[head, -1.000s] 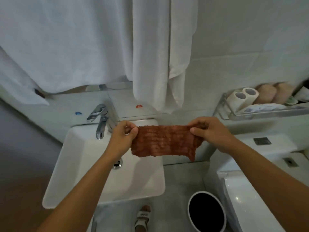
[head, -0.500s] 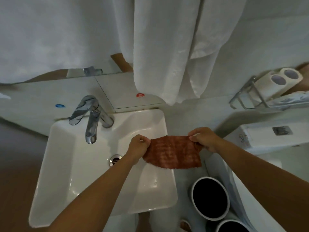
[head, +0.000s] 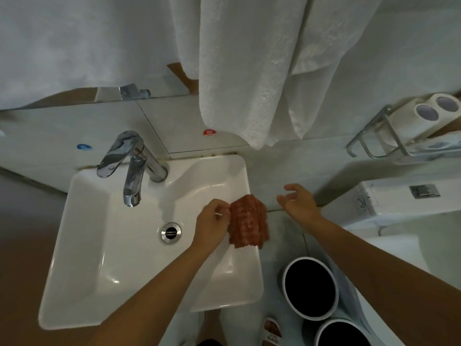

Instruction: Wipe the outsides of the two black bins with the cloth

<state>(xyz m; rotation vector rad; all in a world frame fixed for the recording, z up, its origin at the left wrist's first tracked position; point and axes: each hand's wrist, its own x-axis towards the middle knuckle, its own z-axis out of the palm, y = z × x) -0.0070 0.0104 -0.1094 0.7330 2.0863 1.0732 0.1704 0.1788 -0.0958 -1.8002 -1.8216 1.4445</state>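
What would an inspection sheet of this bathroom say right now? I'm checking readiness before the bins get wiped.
Surface: white sink, basin bare around the drain.
Job's things: reddish cloth hanging over the sink's right edge; two bins on the floor, untouched.
Clutter: slipper by the bins.
Grippers: left hand pinches the cloth; right hand open, holding nothing.
Cables: nothing seen.
Surroundings: tap, hanging towels, paper rolls, toilet.

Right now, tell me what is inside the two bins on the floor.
Both bins show only a black interior inside a pale rim. Nothing can be made out inside; the bottoms are too dark to see, and the nearer bin is cut off by the frame.
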